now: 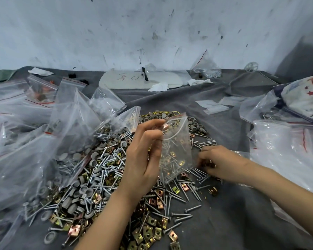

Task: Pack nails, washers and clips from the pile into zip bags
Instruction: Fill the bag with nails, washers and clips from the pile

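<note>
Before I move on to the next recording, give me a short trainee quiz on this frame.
1. True or false: the left hand holds the small zip bag above the pile.
2. The right hand is: A) sealing a bag; B) down among loose pieces on the cloth; C) touching the wall.
3. Fill in: the held bag already contains nails and square brass-coloured ____.
Key: 1 true; 2 B; 3 clips.

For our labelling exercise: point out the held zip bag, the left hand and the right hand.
held zip bag (177,156), head view, clear lower body.
left hand (145,156), head view, back of hand.
right hand (219,162), head view, back of hand.
</note>
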A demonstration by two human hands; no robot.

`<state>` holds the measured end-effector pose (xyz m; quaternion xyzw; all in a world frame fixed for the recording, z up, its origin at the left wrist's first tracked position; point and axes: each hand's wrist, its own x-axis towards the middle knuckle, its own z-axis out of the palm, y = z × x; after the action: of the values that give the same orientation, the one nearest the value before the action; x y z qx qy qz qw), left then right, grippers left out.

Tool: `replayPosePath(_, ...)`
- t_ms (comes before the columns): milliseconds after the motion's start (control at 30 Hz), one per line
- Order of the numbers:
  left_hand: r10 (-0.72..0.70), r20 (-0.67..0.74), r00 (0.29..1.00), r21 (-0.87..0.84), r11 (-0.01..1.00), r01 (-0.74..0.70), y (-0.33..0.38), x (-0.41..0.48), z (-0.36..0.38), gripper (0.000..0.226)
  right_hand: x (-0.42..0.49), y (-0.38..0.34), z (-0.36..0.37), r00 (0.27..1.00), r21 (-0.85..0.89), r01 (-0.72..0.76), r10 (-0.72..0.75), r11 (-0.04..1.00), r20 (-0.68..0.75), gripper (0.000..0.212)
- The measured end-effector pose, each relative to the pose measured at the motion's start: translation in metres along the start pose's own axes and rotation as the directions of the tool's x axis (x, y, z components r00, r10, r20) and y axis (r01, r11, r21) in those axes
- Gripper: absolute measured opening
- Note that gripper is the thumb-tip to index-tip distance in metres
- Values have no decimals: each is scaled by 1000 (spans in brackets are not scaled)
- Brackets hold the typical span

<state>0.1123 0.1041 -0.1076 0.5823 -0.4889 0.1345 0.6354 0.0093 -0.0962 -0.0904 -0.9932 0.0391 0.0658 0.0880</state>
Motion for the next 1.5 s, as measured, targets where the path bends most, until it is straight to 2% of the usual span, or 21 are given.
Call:
replayPosePath(167,-4,-5,1000,8,1000,4,0,0,0,22,-1,-3,-5,998,-29,-21,23,999,58,29)
replayPosePath(333,8,-8,1000,17,1000,-8,0,0,-1,22,-1,-9,-3,995,-29,-92,93,995,39,10)
replayPosePath(533,10,-23,1000,23,1000,-9,0,1,0,19,-1,-25,2,969,6,-248,248,969,4,1)
replayPosePath(633,15,-21,1000,10,1000,-14,1,0,0,23,-3,-31,6,969,20,-245,246,969,-27,14)
replayPosePath(700,23,-22,1000,14,1000,-22,1,0,0,23,-5,-34,2,965,114,-229,241,967,-104,17)
replayPosePath(800,29,-8,1000,17,999,-29,2,1,0,22,-6,-40,-27,897,395,-126,275,910,-347,14)
replayPosePath(867,39,6,999,21,999,-39,3,1,1,22,-10,-47,-53,809,582,45,312,812,-498,16)
replayPosePath(933,51,17,999,22,998,-51,4,0,3,22,-16,-55,-75,718,651,261,308,713,-624,19)
replayPosePath(1000,67,31,997,13,998,-68,5,0,3,21,-21,-68,-87,678,631,405,245,662,-693,19)
replayPosePath(1067,93,42,995,47,994,-95,5,0,4,19,-22,-80,-89,689,568,408,167,715,-705,16)
replayPosePath(1167,120,51,991,76,989,-124,5,1,3,18,-21,-88,-82,700,393,299,80,870,-710,12)
replayPosePath(1267,124,45,991,87,988,-128,6,1,2,18,-20,-83,-78,706,361,264,76,894,-704,12)
replayPosePath(1400,120,27,992,102,987,-122,7,2,2,18,-20,-64,-72,615,364,239,150,900,-775,7)
replayPosePath(1433,120,24,992,105,987,-122,7,2,2,18,-18,-57,-68,620,349,193,161,917,-768,3)
replayPosePath(1467,121,20,992,108,987,-123,7,2,2,18,-15,-50,-63,669,340,121,176,933,-722,3)
replayPosePath(1500,122,16,992,109,986,-123,7,2,2,18,-12,-43,-56,762,334,25,198,942,-616,7)
